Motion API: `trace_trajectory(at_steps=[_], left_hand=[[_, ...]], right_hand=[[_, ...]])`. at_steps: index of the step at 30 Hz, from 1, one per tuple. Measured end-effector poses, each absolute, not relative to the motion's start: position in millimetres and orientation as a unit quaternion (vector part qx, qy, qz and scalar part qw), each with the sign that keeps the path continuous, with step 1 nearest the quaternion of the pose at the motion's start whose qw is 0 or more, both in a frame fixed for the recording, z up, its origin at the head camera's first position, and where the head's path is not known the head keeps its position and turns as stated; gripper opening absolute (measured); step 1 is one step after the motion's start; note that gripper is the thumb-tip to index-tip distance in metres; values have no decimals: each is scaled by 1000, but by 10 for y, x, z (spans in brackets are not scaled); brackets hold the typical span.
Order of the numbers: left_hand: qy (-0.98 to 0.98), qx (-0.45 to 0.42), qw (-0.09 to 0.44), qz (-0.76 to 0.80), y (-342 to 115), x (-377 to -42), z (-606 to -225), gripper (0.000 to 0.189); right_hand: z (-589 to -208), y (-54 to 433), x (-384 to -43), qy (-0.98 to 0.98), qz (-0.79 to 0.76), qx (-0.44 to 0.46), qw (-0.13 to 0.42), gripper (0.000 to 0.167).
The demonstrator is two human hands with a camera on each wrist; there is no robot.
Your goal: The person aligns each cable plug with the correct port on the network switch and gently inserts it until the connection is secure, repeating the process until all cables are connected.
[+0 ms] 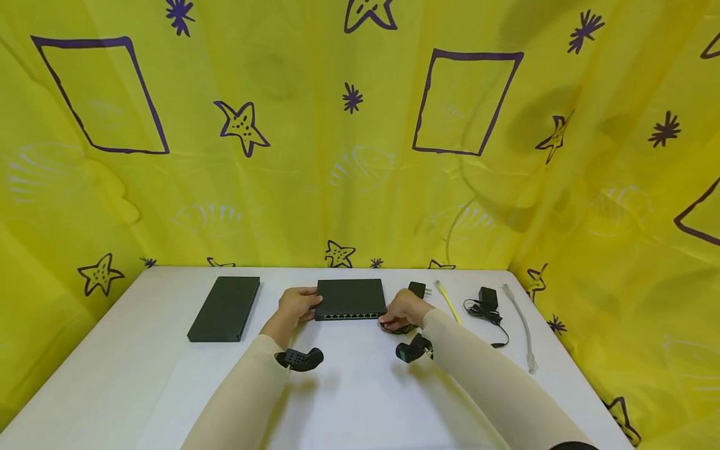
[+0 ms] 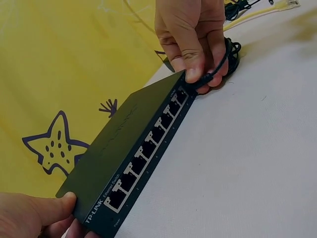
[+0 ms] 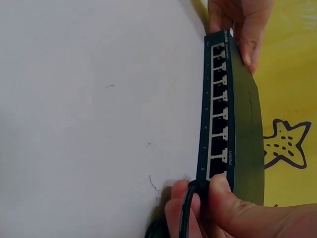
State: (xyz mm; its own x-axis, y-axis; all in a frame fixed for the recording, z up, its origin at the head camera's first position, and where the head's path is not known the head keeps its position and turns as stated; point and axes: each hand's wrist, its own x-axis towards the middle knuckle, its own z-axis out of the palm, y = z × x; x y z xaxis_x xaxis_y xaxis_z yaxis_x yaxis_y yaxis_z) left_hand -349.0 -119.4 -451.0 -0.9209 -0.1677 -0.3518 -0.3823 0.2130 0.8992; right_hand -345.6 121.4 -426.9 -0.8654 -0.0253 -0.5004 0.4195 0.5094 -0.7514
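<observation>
"How are your hands?"

"Thumb and fingers of my left hand (image 1: 298,305) pinch the left end of the black switch (image 1: 350,297); my right hand (image 1: 402,310) pinches a black cable (image 3: 186,210) at the switch's right front corner."

"And the switch?"

"Below the centre of the head view — long axis left to right, ports (image 1: 351,316) facing the bottom edge."

"Anything hidden?"

"The cable's tip — my right fingertips cover it, so I can't tell whether it touches the switch. The last port is partly covered in the right wrist view."

Soft shadows on bright table (image 1: 360,406)
</observation>
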Motion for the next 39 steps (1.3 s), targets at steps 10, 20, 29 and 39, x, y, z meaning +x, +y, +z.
trace_trajectory(at_steps=[10, 20, 29, 39], left_hand=[[773, -177, 94, 601, -1206, -3494, -4571, 41], [759, -187, 95, 616, -1218, -3521, -4577, 41], [757, -198, 88, 617, -1210, -3548, -4587, 41], [757, -199, 86, 617, -1203, -3549, -4571, 40]], right_hand=[[-4318, 1260, -3481, 815, -506, 106, 260, 11], [-4270, 1237, -3502, 821, -494, 108, 263, 14], [-4167, 1240, -3494, 828, -477, 98, 277, 10], [-4120, 1247, -3553, 827, -470, 98, 292, 14]])
